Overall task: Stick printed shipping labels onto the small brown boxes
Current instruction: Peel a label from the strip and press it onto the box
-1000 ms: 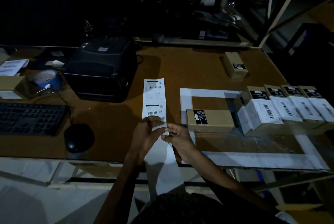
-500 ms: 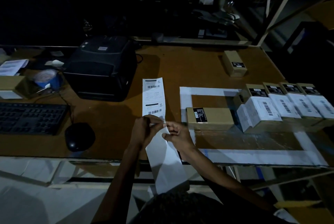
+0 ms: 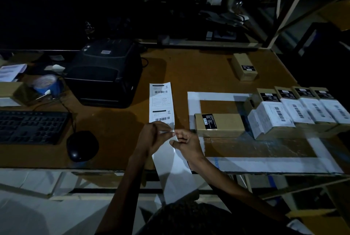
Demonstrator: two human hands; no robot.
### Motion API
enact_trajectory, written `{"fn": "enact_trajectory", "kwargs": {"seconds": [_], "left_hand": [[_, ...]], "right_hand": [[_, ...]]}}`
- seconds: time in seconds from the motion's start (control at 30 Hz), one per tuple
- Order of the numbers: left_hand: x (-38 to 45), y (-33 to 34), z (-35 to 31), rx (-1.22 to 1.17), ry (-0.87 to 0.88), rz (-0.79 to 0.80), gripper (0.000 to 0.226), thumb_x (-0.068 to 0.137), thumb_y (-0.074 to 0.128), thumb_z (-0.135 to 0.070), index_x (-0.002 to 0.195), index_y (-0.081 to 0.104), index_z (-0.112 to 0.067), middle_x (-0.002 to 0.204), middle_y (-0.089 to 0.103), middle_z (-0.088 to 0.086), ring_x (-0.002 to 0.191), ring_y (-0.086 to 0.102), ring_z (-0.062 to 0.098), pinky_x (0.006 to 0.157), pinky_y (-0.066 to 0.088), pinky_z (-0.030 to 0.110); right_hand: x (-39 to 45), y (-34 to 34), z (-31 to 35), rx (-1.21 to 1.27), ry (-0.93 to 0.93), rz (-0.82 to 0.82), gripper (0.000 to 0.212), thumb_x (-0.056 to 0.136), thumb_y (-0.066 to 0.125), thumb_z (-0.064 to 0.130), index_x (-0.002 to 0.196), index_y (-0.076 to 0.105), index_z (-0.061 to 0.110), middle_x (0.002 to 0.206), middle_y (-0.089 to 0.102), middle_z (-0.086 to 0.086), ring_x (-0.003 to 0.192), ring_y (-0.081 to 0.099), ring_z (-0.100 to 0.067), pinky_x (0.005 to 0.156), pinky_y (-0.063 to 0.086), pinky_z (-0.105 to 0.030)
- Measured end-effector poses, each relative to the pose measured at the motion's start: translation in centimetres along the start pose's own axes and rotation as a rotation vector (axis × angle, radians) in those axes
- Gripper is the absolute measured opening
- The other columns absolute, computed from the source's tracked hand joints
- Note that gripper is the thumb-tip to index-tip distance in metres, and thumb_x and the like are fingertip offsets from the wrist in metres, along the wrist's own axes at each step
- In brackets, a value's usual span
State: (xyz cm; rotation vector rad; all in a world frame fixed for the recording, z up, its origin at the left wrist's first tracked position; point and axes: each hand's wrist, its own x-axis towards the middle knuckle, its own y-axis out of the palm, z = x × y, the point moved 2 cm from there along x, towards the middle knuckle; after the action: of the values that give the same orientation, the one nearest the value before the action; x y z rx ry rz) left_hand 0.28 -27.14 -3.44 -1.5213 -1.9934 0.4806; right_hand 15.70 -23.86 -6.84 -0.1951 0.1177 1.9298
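A: Label strip [image 3: 161,102] first. Where do you have it?

B: You have it on the desk [image 3: 117,124] near the middle of the front edge, long axis running from the front edge toward the back. The printed end points at the back edge, two labels showing, barcodes across the short way. The blank backing hangs off the front edge toward you.

A: Hands?

B: Your left hand [image 3: 153,136] has its fingers curled, pinching the strip just below the nearer label. Your right hand [image 3: 186,142] is curled too, fingertips pinching the strip's right edge, close against the left. Both clamped on paper; whether it's the label or the backing, can't tell, too dark.

A: Boxes?

B: Unlabelled brown box [image 3: 219,122] lies long side parallel to the front edge, just right of your right hand, inside the white tape frame [image 3: 194,105]. Row of labelled boxes [image 3: 301,107] toward the right edge, touching side by side. One lone box [image 3: 244,66] near the back right corner.

A: Versus a second ago?

B: The strip's printed end is where it was, same heading. Your hands have closed in, fingertips now nearly meeting at the strip's edge. Boxes unmoved.

A: Rest?

B: Black printer [image 3: 106,71], keyboard [image 3: 30,126] and mouse [image 3: 81,145] toward the left edge.
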Motion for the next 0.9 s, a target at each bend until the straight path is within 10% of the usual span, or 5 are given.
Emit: {"fn": "enact_trajectory", "kwargs": {"seconds": [0.57, 0.73, 0.9], "left_hand": [[0.7, 0.1, -0.4, 0.379, 0.182, 0.175, 0.028, 0.095, 0.056, -0.026, 0.082, 0.074, -0.01, 0.094, 0.075, 0.005, 0.086, 0.069, 0.021, 0.071, 0.059, 0.037], [0.8, 0.2, -0.3, 0.374, 0.092, 0.113, 0.023, 0.098, 0.056, -0.022, 0.094, 0.075, -0.01, 0.104, 0.075, 0.003, 0.089, 0.068, 0.014, 0.07, 0.04, 0.01], [0.6, 0.6, -0.7, 0.317, 0.034, 0.069, 0.019, 0.098, 0.06, -0.02, 0.098, 0.073, -0.007, 0.112, 0.073, 0.007, 0.095, 0.069, 0.021, 0.068, 0.052, 0.022]], "right_hand": [[-0.3, 0.1, 0.3, 0.022, -0.008, -0.026, 0.034, 0.08, 0.075, -0.01, 0.103, 0.074, 0.016, 0.102, 0.077, 0.0, 0.095, 0.072, -0.011, 0.081, 0.056, -0.021], [-0.3, 0.2, 0.3, 0.006, 0.01, -0.035, 0.037, 0.08, 0.075, -0.01, 0.1, 0.073, 0.021, 0.097, 0.076, 0.008, 0.088, 0.07, -0.001, 0.077, 0.054, -0.018], [-0.3, 0.0, 0.4, 0.013, 0.022, -0.014, 0.035, 0.082, 0.074, -0.009, 0.104, 0.073, 0.019, 0.102, 0.077, 0.002, 0.094, 0.073, -0.013, 0.082, 0.059, -0.026]]}}
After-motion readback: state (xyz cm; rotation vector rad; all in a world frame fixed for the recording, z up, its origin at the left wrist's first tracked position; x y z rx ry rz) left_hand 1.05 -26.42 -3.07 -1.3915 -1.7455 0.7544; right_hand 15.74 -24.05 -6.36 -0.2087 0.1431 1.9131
